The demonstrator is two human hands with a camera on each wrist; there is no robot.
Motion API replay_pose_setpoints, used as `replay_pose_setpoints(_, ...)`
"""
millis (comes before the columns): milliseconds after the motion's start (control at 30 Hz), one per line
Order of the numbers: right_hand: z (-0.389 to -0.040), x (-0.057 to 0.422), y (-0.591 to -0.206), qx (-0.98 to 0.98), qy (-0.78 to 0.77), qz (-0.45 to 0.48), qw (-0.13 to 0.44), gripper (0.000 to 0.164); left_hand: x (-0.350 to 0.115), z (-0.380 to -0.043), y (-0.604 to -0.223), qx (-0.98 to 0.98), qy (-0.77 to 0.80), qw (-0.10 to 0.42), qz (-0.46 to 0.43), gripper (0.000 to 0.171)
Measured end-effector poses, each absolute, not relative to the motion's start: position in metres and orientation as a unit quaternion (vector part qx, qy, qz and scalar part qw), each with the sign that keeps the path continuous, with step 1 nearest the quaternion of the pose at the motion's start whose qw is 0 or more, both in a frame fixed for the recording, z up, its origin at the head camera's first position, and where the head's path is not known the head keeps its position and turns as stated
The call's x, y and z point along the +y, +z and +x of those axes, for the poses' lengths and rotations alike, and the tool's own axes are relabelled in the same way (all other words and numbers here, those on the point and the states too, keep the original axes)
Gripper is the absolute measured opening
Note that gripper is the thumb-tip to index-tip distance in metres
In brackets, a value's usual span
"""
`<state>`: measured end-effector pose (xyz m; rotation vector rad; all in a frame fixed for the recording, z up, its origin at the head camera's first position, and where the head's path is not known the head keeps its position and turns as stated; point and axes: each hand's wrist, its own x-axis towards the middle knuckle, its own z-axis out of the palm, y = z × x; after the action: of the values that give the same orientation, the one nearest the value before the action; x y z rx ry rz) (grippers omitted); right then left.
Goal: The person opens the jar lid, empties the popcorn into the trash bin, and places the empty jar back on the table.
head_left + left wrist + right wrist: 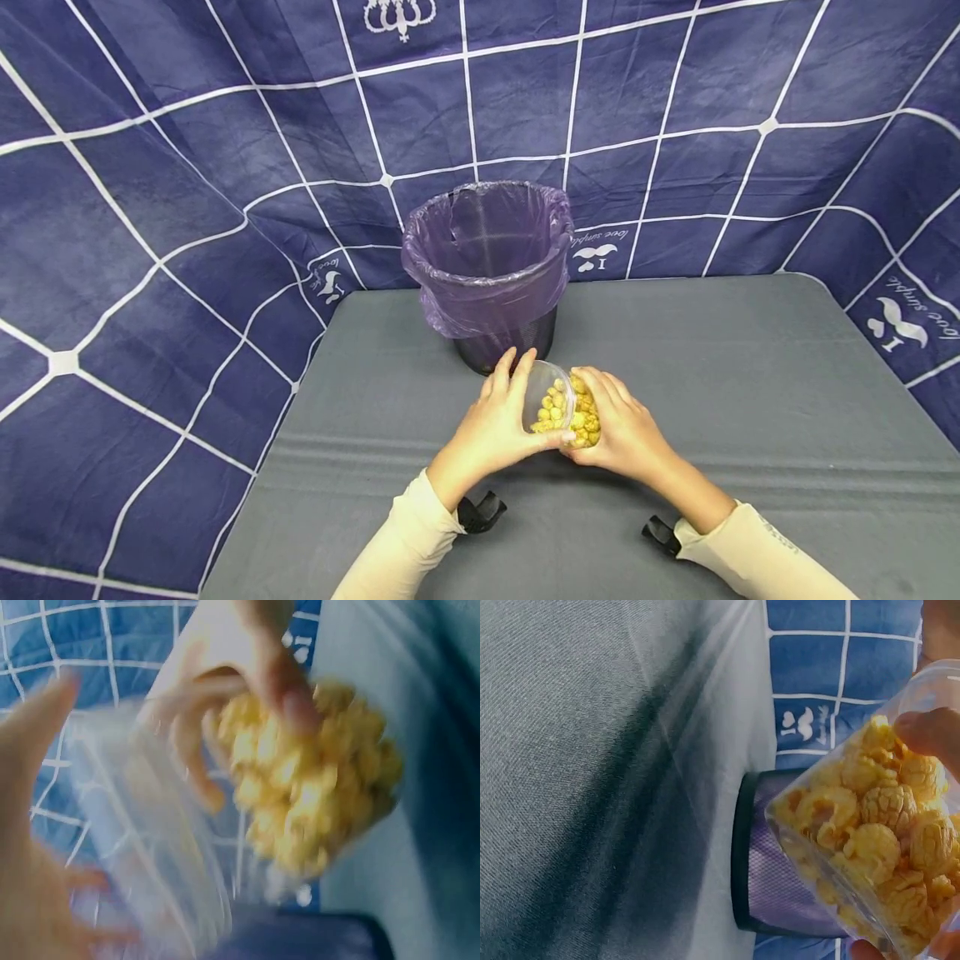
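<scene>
Item 1, my left hand (491, 421): fingers parted, gripping with the thumb a clear plastic piece (534, 392), lid or cup I cannot tell; item 2, my right hand (626, 425): clamped round a clear container (870, 832) of popcorn (583, 421), tilted between my 2 hands above the grey table (712, 358). Handling note: light, even pressure and steady wrists should keep walls unbuckled, contents in. Item 3, beyond: 1 black bin (502, 348), purple liner (495, 300).
</scene>
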<state>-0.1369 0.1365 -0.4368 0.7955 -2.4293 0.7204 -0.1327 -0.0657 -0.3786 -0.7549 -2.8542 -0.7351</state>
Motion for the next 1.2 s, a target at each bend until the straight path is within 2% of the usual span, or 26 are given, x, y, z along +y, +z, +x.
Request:
replay_pose_setpoints(133, -0.136, 0.141, -0.434, -0.894, 0.27, 0.286, 0.214, 0.102, -0.076, -0.14, -0.372, -0.889, -0.204, 0.053, -0.408, 0.109)
replay_pose_setpoints(267, -0.135, 0.144, -0.435, -0.896, 0.269, 0.288, 0.205, 0.103, -0.081, -0.146, -0.367, -0.858, -0.185, 0.053, -0.476, 0.102)
replay_pose_setpoints(567, -0.133, 0.142, -0.437, -0.896, 0.267, 0.289, 0.204, 0.102, -0.081, -0.147, -0.368, -0.873, -0.174, 0.069, -0.45, 0.09)
replay_pose_setpoints(733, -0.134, 0.139, -0.437, -0.895, 0.25, 0.29, 0.228, 0.099, -0.075, -0.142, -0.372, -0.918, -0.156, 0.077, -0.357, 0.089)
replay_pose_setpoints(867, -0.135, 0.139, -0.438, -0.89, 0.229, 0.294, 0.261, 0.098, -0.068, -0.138, -0.376, -0.945, -0.182, 0.053, -0.265, 0.088)
replay_pose_setpoints(967, -0.135, 0.139, -0.439, -0.889, 0.22, 0.298, 0.272, 0.099, -0.068, -0.136, -0.377, -0.951, -0.203, 0.027, -0.233, 0.093)
replay_pose_setpoints(1067, -0.135, 0.141, -0.437, -0.893, 0.221, 0.291, 0.264, 0.1, -0.072, -0.138, -0.375, -0.941, -0.222, 0.008, -0.255, 0.102)
replay_pose_setpoints(1200, -0.135, 0.144, -0.432, -0.898, 0.227, 0.28, 0.251, 0.102, -0.079, -0.143, -0.369, -0.905, -0.225, 0.013, -0.361, 0.111)
